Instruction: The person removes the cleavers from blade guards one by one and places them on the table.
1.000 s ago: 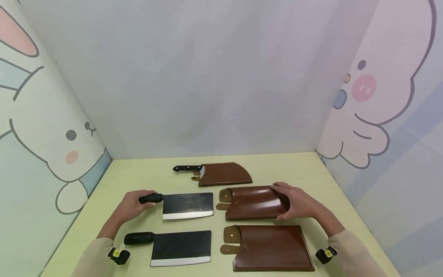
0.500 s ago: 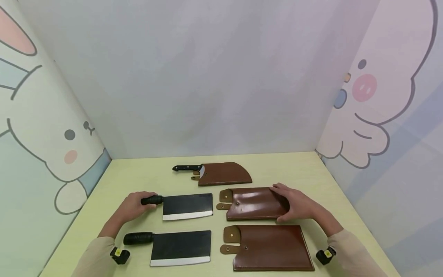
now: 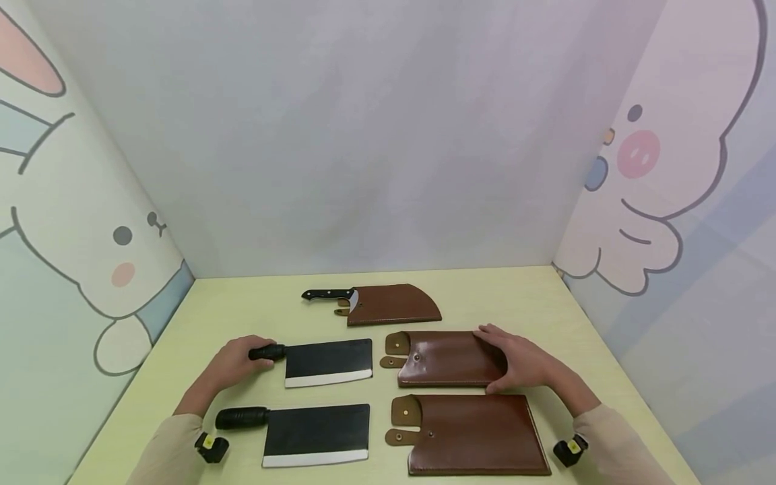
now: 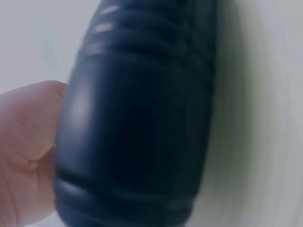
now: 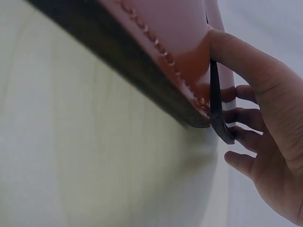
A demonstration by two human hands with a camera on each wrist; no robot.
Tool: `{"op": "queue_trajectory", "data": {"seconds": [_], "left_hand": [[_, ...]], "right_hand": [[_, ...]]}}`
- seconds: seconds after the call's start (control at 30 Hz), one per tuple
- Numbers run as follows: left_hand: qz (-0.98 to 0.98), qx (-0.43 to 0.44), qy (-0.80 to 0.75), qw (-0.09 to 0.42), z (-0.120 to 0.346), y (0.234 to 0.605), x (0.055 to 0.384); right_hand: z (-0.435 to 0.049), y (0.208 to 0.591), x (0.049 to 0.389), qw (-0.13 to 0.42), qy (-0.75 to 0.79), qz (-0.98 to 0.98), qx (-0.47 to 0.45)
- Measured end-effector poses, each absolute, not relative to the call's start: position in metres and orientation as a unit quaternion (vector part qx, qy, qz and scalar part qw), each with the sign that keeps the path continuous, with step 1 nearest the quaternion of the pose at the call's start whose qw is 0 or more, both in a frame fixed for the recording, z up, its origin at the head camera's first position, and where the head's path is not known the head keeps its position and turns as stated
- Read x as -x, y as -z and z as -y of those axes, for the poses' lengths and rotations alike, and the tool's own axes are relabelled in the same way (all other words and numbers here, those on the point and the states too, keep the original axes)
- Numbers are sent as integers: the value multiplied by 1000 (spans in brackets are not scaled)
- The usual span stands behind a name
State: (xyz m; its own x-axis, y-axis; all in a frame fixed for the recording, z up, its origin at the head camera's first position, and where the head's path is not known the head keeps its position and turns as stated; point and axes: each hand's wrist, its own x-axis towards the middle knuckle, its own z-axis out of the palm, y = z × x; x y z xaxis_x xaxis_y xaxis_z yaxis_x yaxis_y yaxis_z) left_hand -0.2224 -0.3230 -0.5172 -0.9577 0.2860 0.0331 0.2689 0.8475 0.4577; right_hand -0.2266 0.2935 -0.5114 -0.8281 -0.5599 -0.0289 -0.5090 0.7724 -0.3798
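Well — left fingers [image 3: 262,340] grip cleaver [image 3: 321,359] — yellow wrist label [image 3: 209,442] unreadable.

The head view looks forward and down, sharing both hands [image 3: 238,362] [image 3: 525,360] with two close wrist views.

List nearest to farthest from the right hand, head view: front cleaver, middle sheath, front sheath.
1. Middle sheath: gripped by the right hand at the right end.
2. Front sheath: just below it in the picture.
3. Front cleaver: across to that second sheath's left.
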Motion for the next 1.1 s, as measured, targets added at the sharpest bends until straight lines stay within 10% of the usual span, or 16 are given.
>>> {"op": "queue_trajectory", "data": {"seconds": [1.1], "left_hand": [[-946, -161, -276, -50, 264, 480, 266]], "right_hand": [[-254, 473, 286, 41, 186, -929, 316]]}}
